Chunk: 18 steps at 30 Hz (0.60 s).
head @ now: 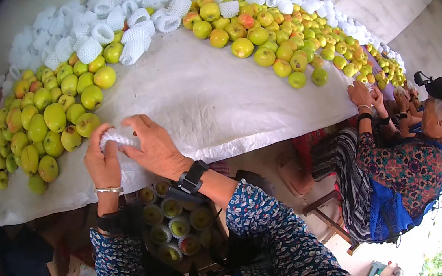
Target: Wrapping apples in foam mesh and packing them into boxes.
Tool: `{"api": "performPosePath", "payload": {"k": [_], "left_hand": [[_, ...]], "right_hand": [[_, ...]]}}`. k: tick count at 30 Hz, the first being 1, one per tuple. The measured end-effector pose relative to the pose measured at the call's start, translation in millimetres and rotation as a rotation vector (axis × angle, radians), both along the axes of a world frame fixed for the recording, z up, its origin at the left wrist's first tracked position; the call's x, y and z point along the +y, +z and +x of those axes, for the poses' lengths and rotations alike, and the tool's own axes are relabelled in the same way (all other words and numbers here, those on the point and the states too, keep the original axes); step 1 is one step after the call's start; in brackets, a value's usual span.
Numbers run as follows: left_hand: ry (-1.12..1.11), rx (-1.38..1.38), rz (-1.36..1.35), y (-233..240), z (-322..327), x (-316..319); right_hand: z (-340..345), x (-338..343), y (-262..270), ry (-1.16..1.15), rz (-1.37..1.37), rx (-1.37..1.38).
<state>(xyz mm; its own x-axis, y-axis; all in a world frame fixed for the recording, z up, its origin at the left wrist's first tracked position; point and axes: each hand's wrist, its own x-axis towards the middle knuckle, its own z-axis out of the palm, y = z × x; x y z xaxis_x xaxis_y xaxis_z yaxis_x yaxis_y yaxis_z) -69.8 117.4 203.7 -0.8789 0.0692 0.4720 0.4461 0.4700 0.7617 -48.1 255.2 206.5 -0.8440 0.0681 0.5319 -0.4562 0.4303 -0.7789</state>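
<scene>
My left hand [101,164] holds a white foam net sleeve [115,138] over the front part of the table. My right hand [156,147] is at the sleeve's right end, thumb and index finger spread apart; its thumb overlaps the sleeve's edge, and I cannot tell whether it touches. Whether anything is inside the sleeve is hidden. Just beyond my left hand lies a heap of yellow-green apples [56,117]. Below my forearms, a box holds apples in foam nets [179,226], several with their tops showing.
A pale sheet [179,88] covers the table. Foam net sleeves [102,31] are piled along its back. A second apple heap [270,40] stretches to the right. At right, a person [406,170] sits on a wooden stool [332,224], hands at the table edge.
</scene>
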Motion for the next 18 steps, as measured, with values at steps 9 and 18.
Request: {"api": "performPosePath", "payload": {"k": [9, 18], "left_hand": [[0.122, 0.303, -0.008, 13, 20, 14], [-0.061, 0.14, -0.021, 21, 37, 48]], "right_hand": [[-20, 7, 3, -0.119, 0.028, 0.087], [-17, 24, 18, -0.175, 0.001, -0.012]]}}
